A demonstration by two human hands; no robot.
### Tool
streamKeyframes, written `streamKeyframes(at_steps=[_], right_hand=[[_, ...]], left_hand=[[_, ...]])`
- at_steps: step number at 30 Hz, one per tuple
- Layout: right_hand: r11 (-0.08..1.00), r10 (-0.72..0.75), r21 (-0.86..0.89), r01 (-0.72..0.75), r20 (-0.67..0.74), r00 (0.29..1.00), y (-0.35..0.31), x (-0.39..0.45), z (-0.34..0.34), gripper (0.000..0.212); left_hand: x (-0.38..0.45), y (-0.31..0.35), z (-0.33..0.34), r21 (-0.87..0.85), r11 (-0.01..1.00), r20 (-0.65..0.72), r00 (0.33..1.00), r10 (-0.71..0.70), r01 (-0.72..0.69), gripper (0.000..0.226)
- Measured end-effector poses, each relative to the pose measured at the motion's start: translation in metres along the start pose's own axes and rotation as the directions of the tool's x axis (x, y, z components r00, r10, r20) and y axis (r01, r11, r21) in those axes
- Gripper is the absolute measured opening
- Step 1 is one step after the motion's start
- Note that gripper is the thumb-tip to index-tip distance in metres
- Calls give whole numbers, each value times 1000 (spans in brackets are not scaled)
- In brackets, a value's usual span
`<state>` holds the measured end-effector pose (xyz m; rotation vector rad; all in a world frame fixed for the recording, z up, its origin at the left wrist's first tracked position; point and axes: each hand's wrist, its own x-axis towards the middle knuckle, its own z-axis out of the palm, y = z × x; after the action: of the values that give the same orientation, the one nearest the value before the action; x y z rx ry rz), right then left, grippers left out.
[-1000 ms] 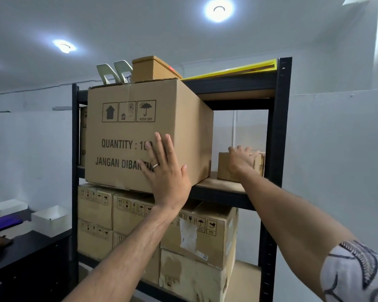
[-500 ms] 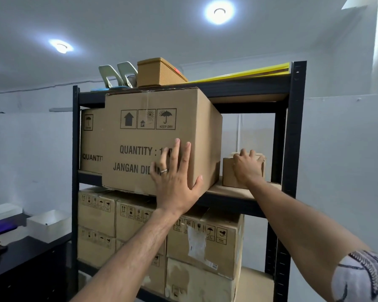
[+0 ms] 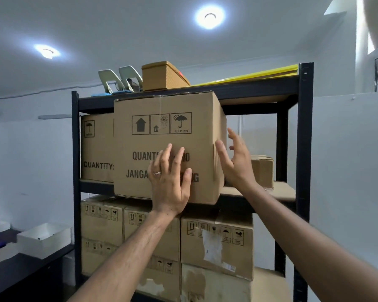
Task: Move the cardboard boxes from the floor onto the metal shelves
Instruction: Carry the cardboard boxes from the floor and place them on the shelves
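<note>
I see the big box (image 3: 168, 147) overhanging the shelf (image 3: 258, 190) front; left hand (image 3: 170, 184) flat on its face, right hand (image 3: 236, 162) open beside its right edge. Push goes straight back.

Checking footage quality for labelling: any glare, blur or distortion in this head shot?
Head view: two ceiling lights bloom with haloed glare; wide-angle distortion bows the shelf posts; the right hand is slightly motion-blurred; the box print stays sharp, partly hidden by the left hand.
</note>
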<state>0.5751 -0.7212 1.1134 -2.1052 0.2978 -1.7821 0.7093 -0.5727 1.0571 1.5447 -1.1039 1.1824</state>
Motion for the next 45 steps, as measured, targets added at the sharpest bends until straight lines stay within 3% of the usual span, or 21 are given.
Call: streamKeyframes(at_steps=[7,10,14,23,28,32,38,45], right_hand=[[991,-70,-118,61,-66,995,-41,-41,22,83],[976,-28,-216,17,-48,998,-53,-56,30,95],[958,22,-287,-29,-27,999,-63,-68,41,101],[957,73,-280,-75,-15,997,-59,-65,59,89],[963,110,-244,-113,-25,994,-47,-52,64,105],[955,226,-196,-224,-11,974,-28,-39,63,123],[959,259,-128,-252,42,965,-6,-25,63,99],[971,225,-88,-222,26,974,14,-21,70,102]], left_hand=[[18,-75,-35,78,997,135,991,-18,8,82],[23,-106,-39,125,990,199,976,-86,61,97],[24,-127,-36,117,993,244,969,-38,10,110],[29,-138,-19,57,998,284,959,-14,-2,112],[32,-142,-4,65,997,337,941,4,-28,112],[31,-150,11,64,997,356,934,14,-39,113],[34,-169,36,61,998,366,930,-33,11,115],[42,-188,61,22,993,355,928,-114,114,118]])
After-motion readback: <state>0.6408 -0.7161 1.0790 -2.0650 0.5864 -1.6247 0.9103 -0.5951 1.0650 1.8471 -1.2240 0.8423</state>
